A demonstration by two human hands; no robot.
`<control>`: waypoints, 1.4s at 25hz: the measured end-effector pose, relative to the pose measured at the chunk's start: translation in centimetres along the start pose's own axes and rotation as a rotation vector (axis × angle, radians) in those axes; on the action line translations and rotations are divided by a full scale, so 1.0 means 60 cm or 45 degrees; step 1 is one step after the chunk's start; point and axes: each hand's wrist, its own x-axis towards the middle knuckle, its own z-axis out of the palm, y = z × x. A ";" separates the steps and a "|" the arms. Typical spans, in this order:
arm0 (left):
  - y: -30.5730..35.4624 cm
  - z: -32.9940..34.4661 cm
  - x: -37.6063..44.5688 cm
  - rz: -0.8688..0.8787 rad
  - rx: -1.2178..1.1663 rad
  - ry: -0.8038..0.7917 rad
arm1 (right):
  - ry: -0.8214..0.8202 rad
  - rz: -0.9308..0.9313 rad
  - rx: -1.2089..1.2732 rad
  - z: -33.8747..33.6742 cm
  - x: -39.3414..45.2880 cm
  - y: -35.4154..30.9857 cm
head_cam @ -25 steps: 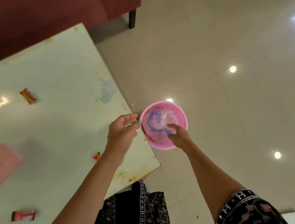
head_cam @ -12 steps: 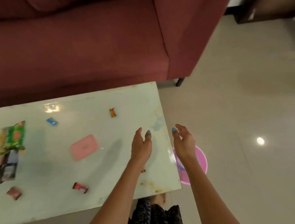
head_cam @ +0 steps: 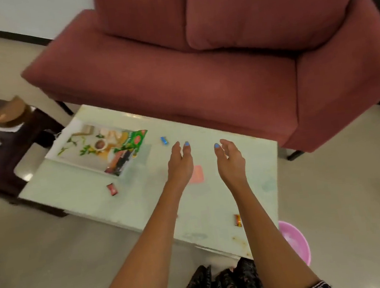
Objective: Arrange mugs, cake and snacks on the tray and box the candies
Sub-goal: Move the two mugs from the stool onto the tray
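Both my left hand (head_cam: 178,162) and right hand (head_cam: 230,157) hover empty, fingers loose, above the table (head_cam: 143,197). Candies lie scattered (blue candy (head_cam: 164,140) farthest); I could overlook the orange one (head_cam: 238,220) under my forearm.

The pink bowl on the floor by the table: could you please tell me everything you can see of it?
The pink bowl is round and looks like glossy plastic. It sits upright on the tiled floor, beside the near right corner of the table, with its open side up. The person's right forearm covers its left part, so only the right side of the rim and some of the inside show. The inside looks pale and blurred; I cannot tell what it holds. Neither hand touches it.
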 end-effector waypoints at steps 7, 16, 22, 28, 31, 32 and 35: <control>-0.073 -0.325 -0.024 0.143 -0.129 0.225 | -0.123 -0.139 0.051 0.244 -0.138 -0.132; -0.161 -0.580 -0.017 0.131 -0.252 0.401 | -0.345 -0.257 0.015 0.459 -0.232 -0.234; -0.197 -0.690 0.062 0.008 -0.274 0.538 | -0.486 -0.333 -0.046 0.612 -0.207 -0.286; -0.184 -0.819 0.185 -0.182 -0.214 0.509 | -0.695 -0.291 -0.199 0.754 -0.132 -0.354; -0.194 -0.872 0.232 -0.245 -0.186 0.550 | -0.791 -0.326 -0.260 0.822 -0.095 -0.391; -0.202 -0.892 0.248 -0.278 -0.186 0.576 | -0.809 -0.338 -0.294 0.850 -0.085 -0.404; -0.225 -0.946 0.282 -0.334 -0.257 0.621 | -0.889 -0.402 -0.371 0.925 -0.071 -0.435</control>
